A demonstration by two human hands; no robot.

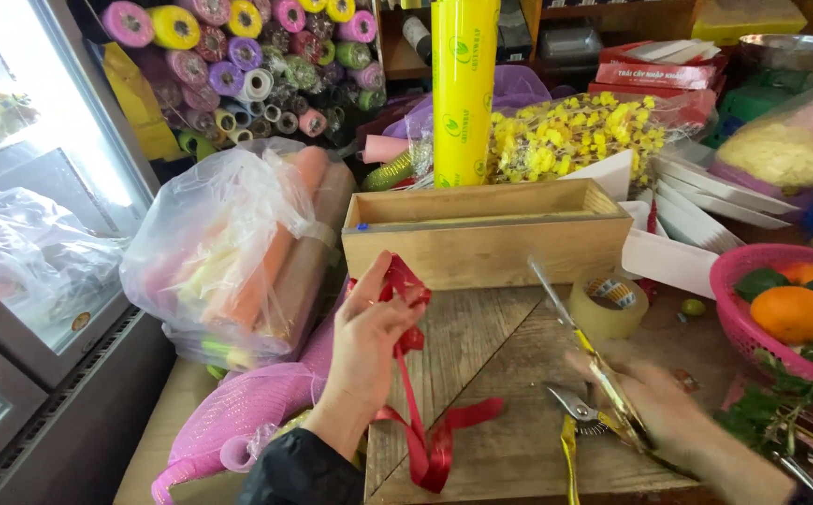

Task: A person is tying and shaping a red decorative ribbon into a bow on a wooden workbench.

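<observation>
Cluttered flower-shop worktop (509,374) of wooden planks, wooden box (487,236) at back. Left hand (369,341) pinches looped red ribbon (416,393) above boards, tail trailing down toward near edge. Right hand (668,411), blurred, closed around gold-handled scissors (594,369), blades pointing up beside tape roll (609,305). Pink basket of oranges (753,299) at right.

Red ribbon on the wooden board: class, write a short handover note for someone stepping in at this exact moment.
Left hand: closed on the red ribbon, folded loops pinched at the fingertips, tails trailing down onto the wooden board.
Right hand: blurred, holding long scissors, blades pointing up toward the wooden box; the exact grip cannot be made out.
Nearby: pruning shears lying on the board, tape roll beside the box, pink basket of oranges at right.
Done: ribbon looped.
Left: tails not visibly trimmed; loops not visibly tied.
</observation>
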